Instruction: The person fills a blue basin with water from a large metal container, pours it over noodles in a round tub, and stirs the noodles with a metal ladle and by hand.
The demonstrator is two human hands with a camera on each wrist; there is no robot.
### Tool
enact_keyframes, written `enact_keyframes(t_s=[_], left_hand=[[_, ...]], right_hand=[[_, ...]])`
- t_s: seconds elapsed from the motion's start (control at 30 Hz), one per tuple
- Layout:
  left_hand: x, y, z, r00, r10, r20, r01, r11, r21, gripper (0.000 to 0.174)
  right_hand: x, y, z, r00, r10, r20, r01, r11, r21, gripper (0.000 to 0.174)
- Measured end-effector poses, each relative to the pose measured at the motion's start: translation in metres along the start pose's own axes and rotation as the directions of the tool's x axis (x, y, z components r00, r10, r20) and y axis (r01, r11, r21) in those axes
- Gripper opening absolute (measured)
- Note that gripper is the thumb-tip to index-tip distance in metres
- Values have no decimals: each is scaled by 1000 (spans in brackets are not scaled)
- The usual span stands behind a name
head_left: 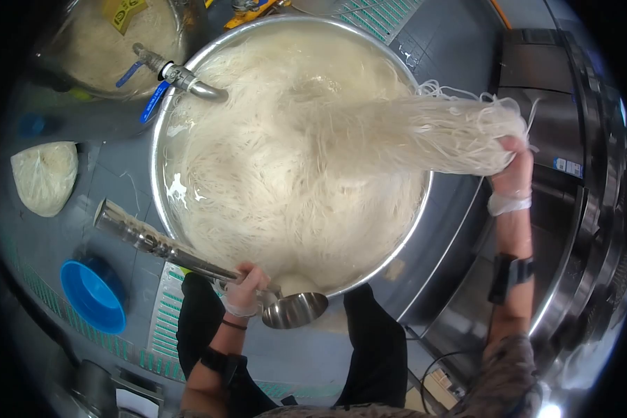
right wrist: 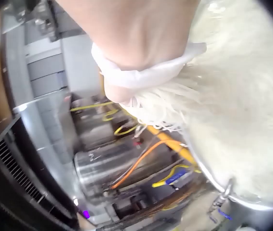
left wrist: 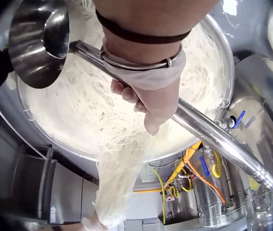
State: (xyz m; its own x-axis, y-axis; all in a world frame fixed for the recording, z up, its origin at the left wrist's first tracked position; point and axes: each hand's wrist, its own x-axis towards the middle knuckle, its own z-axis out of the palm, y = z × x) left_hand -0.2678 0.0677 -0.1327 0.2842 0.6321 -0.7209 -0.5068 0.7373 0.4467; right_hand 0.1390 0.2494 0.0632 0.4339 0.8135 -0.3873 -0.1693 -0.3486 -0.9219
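Note:
A big round metal basin [head_left: 158, 174] is full of pale, thin rice noodles [head_left: 251, 174] in cloudy liquid. At its right side my right hand [head_left: 514, 174], in a clear glove, grips a thick bundle of noodles [head_left: 460, 132] raised over the rim, the strands trailing back into the basin. The right wrist view shows loose strands [right wrist: 160, 108] hanging by the gloved fingers. By the near rim, my left hand [head_left: 244, 292] holds a metal ladle by its long, thick handle [head_left: 167, 244]. The ladle's bowl [head_left: 295, 311] sits just right of that hand, and the handle slants up left.
A metal tap [head_left: 195, 83] with blue levers reaches over the basin's upper left rim. A second vessel [head_left: 181, 35] stands beyond it. On the left floor are a filled plastic bag [head_left: 45, 177] and a blue tub [head_left: 94, 296]. Steel equipment [head_left: 540, 104] lines the right.

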Motion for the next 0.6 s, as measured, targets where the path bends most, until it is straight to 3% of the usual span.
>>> enact_keyframes(t_s=[0.1,0.13,0.17,0.2,0.27,0.3,0.33,0.37,0.4,0.43,0.47,0.5,0.53,0.57,0.6], left_hand=[[-2,-1,-2,999,0,-36,-1,1000,-1,11],[-3,0,-3,999,-4,-36,4,1000,1,11],[-3,0,-4,999,-6,-36,5,1000,-16,11],[-5,0,-4,999,-10,-36,9,999,-33,11],[-8,1,-4,998,-10,-54,9,1000,-13,11],[-9,2,-4,998,-4,-69,4,1000,5,11],[-10,3,-4,998,-3,-70,4,1000,9,11],[-10,5,-5,998,10,-62,-9,1000,18,11],[-11,5,-7,998,20,-54,-18,1000,25,11],[-11,6,-8,998,14,-56,-12,1000,26,11],[-12,7,-9,999,18,-47,-17,1000,18,10],[-12,8,-9,999,25,-37,-25,1000,9,10],[-11,10,-8,999,26,-35,-26,1000,6,10],[-11,12,-7,999,17,-40,-16,1000,9,10],[-11,14,-8,999,5,-47,-4,1000,15,10]], right_hand=[[-36,92,-15,959,113,-262,-126,992,-32,43],[-47,141,-33,933,226,-280,-260,961,-91,38],[-62,177,-38,874,368,-318,-446,867,-222,36],[-65,207,-41,830,514,-218,-556,723,-411,46],[-74,270,-39,884,463,-67,-381,630,-677,52],[-75,279,-12,775,545,-322,-631,635,-445,56],[-74,286,14,581,631,-513,-783,606,-142,60],[-73,302,17,580,634,-512,-784,604,-141,60],[-71,324,15,796,507,-332,-604,623,-497,56],[-72,348,11,914,400,-71,-309,573,-759,53],[-74,352,19,917,327,228,54,464,-884,50],[-68,359,35,885,463,51,-438,864,-247,47],[-53,358,60,761,647,45,-538,591,601,45],[-31,389,59,886,464,-25,-432,842,324,47],[-7,419,56,968,249,-23,-249,969,7,50]])
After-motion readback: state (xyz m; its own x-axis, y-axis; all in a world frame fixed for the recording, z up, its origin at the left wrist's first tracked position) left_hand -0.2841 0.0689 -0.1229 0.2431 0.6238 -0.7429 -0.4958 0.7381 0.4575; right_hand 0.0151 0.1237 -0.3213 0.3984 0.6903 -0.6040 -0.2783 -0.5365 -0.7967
